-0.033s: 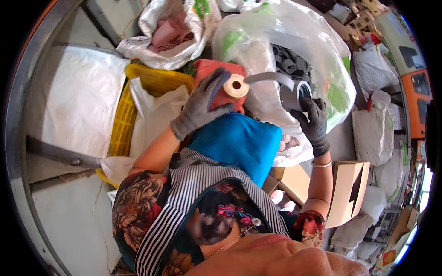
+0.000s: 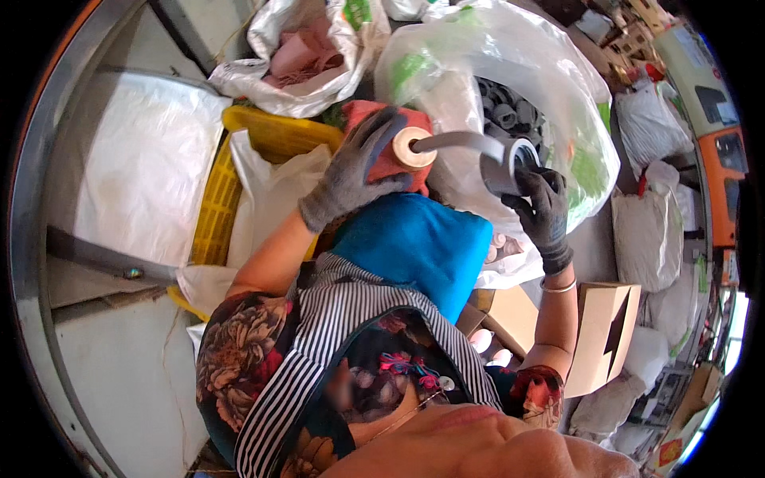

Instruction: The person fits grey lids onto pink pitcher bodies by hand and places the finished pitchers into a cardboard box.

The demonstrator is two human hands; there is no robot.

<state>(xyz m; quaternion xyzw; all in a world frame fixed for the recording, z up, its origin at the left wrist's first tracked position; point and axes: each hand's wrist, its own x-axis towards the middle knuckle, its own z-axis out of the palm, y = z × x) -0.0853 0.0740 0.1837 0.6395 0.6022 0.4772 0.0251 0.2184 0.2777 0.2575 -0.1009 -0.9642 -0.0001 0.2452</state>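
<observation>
Left hand [image 2: 351,166] curved round the spool [image 2: 414,160], grip unclear; right hand [image 2: 543,207] held the roll [image 2: 495,173], its strip [image 2: 464,141] reaching left toward the spool.

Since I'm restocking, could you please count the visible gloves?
2: a grey glove on the left hand, by the pale spool; another on the right hand, holding a grey roll. Others may be hidden.

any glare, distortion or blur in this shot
Head view: metal edge at left bows, fisheye-style; head view: bright strip at far right blown out, plastic bag shiny; head view: grey strip slightly soft, perhaps from motion.
</observation>
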